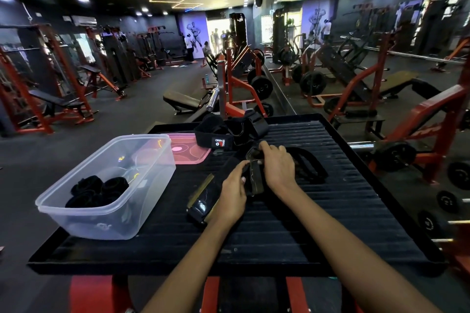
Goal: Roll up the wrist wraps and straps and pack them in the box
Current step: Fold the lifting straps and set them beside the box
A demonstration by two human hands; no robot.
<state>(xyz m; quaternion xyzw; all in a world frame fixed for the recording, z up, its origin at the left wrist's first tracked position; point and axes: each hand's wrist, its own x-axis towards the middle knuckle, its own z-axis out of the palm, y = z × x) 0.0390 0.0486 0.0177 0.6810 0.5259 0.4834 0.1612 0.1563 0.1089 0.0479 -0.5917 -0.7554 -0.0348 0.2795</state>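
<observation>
Both hands (254,180) pinching black strap (254,173), fingers closed

The box (106,185) sits at the table's (330,223) left edge holding rolled wraps (99,190); its lid (189,147) lies behind, loose straps (229,132) along the far edge.

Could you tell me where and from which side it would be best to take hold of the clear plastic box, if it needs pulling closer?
Probably the clear plastic box is best gripped at its near right corner rim, reached from the right with the left hand. The rim flares outward, giving a lip, and that corner is nearest; the rolled wraps sit low inside, clear of it.
</observation>
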